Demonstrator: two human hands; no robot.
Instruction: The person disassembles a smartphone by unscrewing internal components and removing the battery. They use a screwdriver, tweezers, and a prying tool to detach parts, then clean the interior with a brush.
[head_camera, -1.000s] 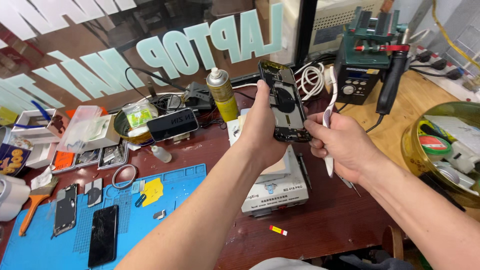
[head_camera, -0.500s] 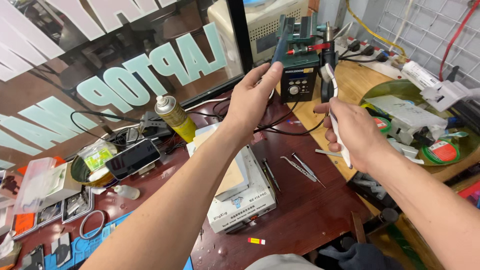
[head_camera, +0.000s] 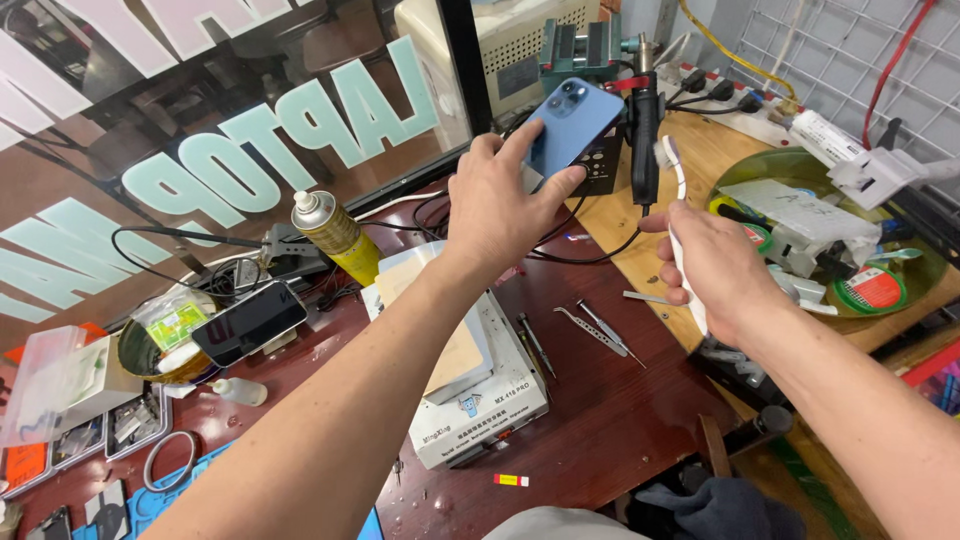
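My left hand (head_camera: 500, 205) holds up a blue phone (head_camera: 572, 128) by its edges, back side with the camera cluster facing me, above the far part of the bench. My right hand (head_camera: 712, 270) is closed around a white toothbrush (head_camera: 676, 190), bristle end up, just right of the phone and not touching it. Below the hands lie tweezers (head_camera: 592, 328) on the dark red table (head_camera: 610, 420). A white heating-plate machine (head_camera: 490, 385) sits under my left forearm.
A yellow spray can (head_camera: 335, 235) stands left of the machine. A dark phone (head_camera: 248, 320) rests on a bowl at left. A black hot-air handle (head_camera: 645, 135) hangs on a green station behind the phone. A round green tray (head_camera: 925, 270) with tape and parts lies right. Cables cross the back.
The view has swung right and closer. The phone in my left hand has turned from showing its open inside to showing its blue back. My right hand keeps the toothbrush nearby.
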